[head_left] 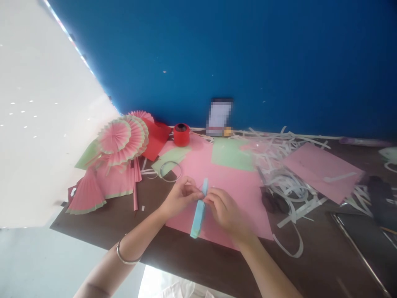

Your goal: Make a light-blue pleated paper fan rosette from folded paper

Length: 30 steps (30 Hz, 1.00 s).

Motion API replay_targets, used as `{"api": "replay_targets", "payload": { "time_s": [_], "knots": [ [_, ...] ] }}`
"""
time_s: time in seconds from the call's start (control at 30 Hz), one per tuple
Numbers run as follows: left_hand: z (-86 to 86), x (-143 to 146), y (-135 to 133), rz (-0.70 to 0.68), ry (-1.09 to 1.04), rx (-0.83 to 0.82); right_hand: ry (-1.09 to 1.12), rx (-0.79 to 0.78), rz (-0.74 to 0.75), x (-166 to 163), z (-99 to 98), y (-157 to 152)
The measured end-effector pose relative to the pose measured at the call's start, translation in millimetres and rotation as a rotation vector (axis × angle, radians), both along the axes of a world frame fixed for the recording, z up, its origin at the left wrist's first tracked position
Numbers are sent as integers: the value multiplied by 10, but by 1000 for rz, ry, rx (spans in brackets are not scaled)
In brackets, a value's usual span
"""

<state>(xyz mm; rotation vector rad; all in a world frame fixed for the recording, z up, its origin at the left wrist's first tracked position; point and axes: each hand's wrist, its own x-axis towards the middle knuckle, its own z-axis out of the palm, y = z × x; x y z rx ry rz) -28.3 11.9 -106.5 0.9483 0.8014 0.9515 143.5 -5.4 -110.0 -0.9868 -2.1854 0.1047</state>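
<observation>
Between my two hands lies a narrow light-blue folded paper strip point(197, 219), slanting over a large pink paper sheet point(235, 207). My left hand point(182, 196) is pinched at the strip's middle from the left. From the other side, my right hand point(223, 207) pinches at the same spot, fingertips nearly meeting the left ones. Something thin, perhaps a thread, seems to be at the fingertips, but it is too small to make out. The strip's lower end shows a yellowish-green edge.
Pleated pink-and-green paper fans point(114, 140) are piled at the left by red paper point(155, 138). A red tape roll point(181, 135) and a metal ring point(170, 171) stand behind. White paper strips point(288, 165), a pink sheet point(322, 169) and a dark tablet-like device point(366, 244) lie right.
</observation>
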Motion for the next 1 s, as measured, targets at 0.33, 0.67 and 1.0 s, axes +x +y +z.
{"api": "replay_targets", "payload": {
  "time_s": [0.33,0.67,1.0],
  "knots": [
    [-27,-22,37,-59,-73,-31,102,-179,101,-5,-19,-43],
    [-33,-39,65,-99,-36,-56,86,-101,104,10,-76,-47],
    [75,-53,32,-118,-17,44,162,-253,28,-20,36,-42]
  ]
}}
